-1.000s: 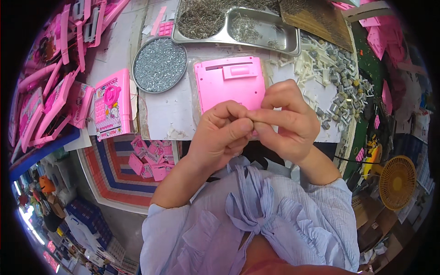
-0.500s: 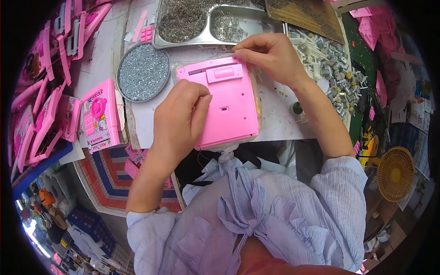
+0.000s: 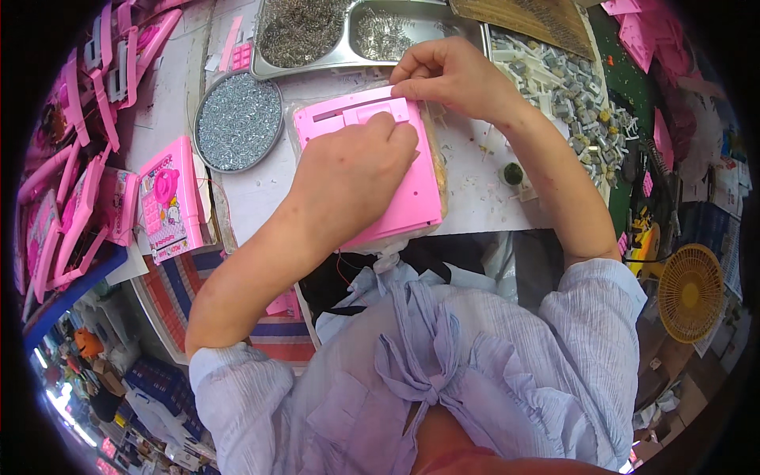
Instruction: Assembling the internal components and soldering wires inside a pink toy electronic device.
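A flat pink plastic case (image 3: 416,202) lies on a pad wrapped in clear plastic (image 3: 440,162) at the table's near edge. A slot (image 3: 356,110) runs along its far side. My left hand (image 3: 348,178) is closed over the middle of the case with its fingers curled; whatever they hold, if anything, is hidden. At the far right corner of the case, my right hand (image 3: 459,83) has thumb and fingers pinched together. What is between those fingertips is too small to make out.
Left of the case stands a round dish of small screws (image 3: 239,123). Behind is a metal tray (image 3: 352,57) of springs. Small white and grey parts (image 3: 566,103) are heaped at the right. A decorated pink case (image 3: 170,198) and stacked pink shells (image 3: 75,214) lie left. A yellow fan (image 3: 690,293) stands right.
My left hand has moved up and to the right across the case, covering more of it. My right hand remains pinched at the far right corner. The whole view has shifted slightly.
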The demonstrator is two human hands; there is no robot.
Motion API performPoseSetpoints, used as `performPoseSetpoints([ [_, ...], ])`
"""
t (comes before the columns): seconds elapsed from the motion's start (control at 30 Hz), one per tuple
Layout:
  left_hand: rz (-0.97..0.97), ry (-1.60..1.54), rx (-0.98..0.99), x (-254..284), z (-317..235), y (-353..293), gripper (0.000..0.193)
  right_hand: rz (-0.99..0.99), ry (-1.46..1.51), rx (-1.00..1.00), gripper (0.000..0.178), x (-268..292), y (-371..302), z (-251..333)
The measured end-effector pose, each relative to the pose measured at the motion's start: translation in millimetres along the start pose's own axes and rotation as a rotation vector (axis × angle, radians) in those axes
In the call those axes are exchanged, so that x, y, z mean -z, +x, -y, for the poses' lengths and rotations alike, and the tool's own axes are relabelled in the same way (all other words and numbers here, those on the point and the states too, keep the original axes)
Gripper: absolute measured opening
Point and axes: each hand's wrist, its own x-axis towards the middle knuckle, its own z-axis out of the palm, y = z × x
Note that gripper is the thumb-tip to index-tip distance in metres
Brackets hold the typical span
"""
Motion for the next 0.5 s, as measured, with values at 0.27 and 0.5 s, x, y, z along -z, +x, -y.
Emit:
performPoseSetpoints([
  [0.27, 0.056, 0.074, 0.030, 3, -9, 5, 0.012, -0.099, -0.059, -0.036, 0.014, -1, -6, 14],
  [0.5, -0.067, -0.274, 0.165, 15, -1, -10, 0.013, -0.240, -0.029, 0.060, 0.017, -14, -20, 3],
])
